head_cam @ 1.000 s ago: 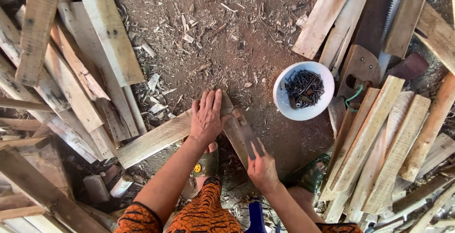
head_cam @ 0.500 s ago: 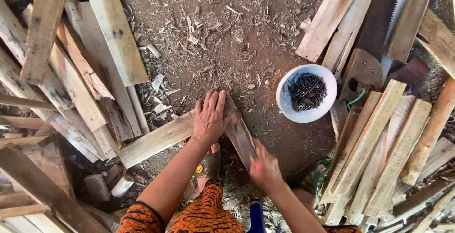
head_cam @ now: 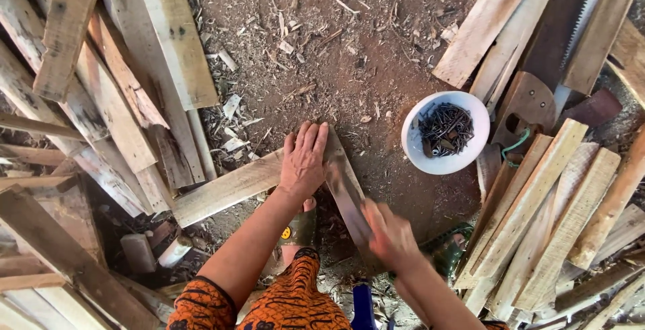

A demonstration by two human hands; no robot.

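Fingers of my left hand (head_cam: 304, 161) lay flat, pressing the wooden slat (head_cam: 225, 189) on the dirt. My right hand (head_cam: 391, 234) looked blurry; I couldn't tell its grip. Stiff, light wood, best held midway.

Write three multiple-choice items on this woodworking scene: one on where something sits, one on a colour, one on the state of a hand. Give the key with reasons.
1. Where is the bowl of nails?
A. Right of the left hand, on the ground
B. On the plank stack at far left
C. In the person's lap

2. What colour is the bowl?
A. Red
B. White
C. Black

3. How is the left hand?
A. Clenched in a fist in the air
B. Flat, palm down on the wooden slat
C. Inside the bowl

Key: 1 A, the bowl rests on dirt by the saw. 2 B, its rim is white. 3 B, fingers spread on the wood.
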